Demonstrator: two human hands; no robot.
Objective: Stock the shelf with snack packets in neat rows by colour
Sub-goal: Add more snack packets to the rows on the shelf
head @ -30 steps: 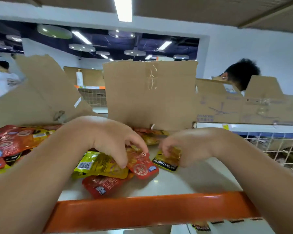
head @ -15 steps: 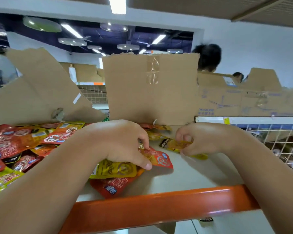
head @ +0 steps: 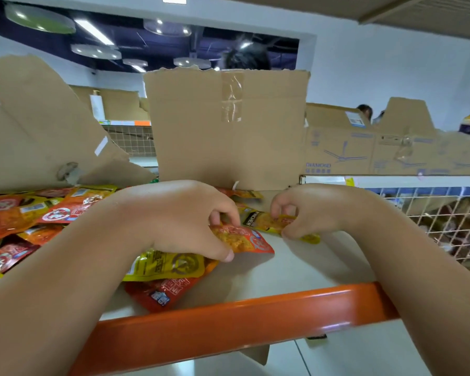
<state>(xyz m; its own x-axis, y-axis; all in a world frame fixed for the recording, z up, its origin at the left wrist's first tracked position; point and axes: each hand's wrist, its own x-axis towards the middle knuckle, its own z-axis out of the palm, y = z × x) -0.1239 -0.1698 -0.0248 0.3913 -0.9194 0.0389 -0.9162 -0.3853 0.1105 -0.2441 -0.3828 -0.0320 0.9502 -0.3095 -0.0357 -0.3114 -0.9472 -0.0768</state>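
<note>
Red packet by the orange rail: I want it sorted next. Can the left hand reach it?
Probably not: the left hand grips an orange packet; a yellow packet overlaps the red packet.

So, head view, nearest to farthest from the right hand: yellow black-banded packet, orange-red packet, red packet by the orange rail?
1. Yellow black-banded packet, in the right hand.
2. Orange-red packet, centre, in the left hand.
3. Red packet, front left, by the rail.

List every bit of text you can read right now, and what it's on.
"NCHEW", first letters hidden: yellow packet pinched by the right hand.
"DIAMOND", seen mirrored: cardboard box.
Blurred: Chinese characters on the red packet at the shelf front; print on the orange packet held by the left hand; white label on the box.
</note>
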